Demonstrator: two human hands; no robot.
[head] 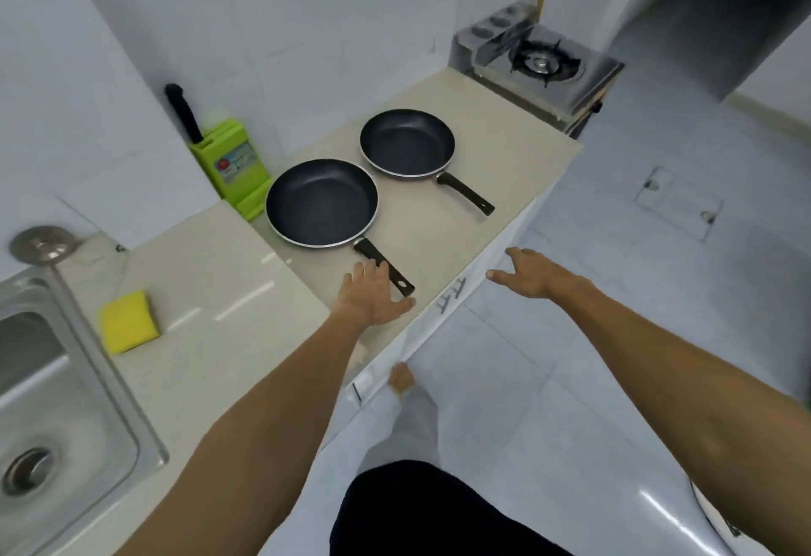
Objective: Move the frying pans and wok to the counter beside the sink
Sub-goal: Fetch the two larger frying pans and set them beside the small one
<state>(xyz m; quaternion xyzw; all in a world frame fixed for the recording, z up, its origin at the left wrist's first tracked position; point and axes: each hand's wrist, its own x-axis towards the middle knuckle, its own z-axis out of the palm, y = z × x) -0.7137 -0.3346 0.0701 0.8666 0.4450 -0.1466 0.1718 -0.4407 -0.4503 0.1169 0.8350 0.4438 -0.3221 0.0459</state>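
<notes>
Two black frying pans lie on the beige counter [496, 160], handles pointing toward me. The nearer pan [322, 202] is the larger one, and its handle [386, 268] runs under the fingers of my left hand [373, 296], which is spread flat over the handle's end, fingers apart, not closed around it. The farther pan [407, 143] sits closer to the stove. My right hand [533, 276] hovers open past the counter's front edge, above the floor, holding nothing. No wok is in view.
A steel sink [48, 384] is at the left, with a yellow sponge [128, 322] on the raised counter [228, 292] beside it. A green knife block [232, 169] stands against the wall. A gas stove [542, 64] is at the far end. Cabinet handles [452, 294] lie below the edge.
</notes>
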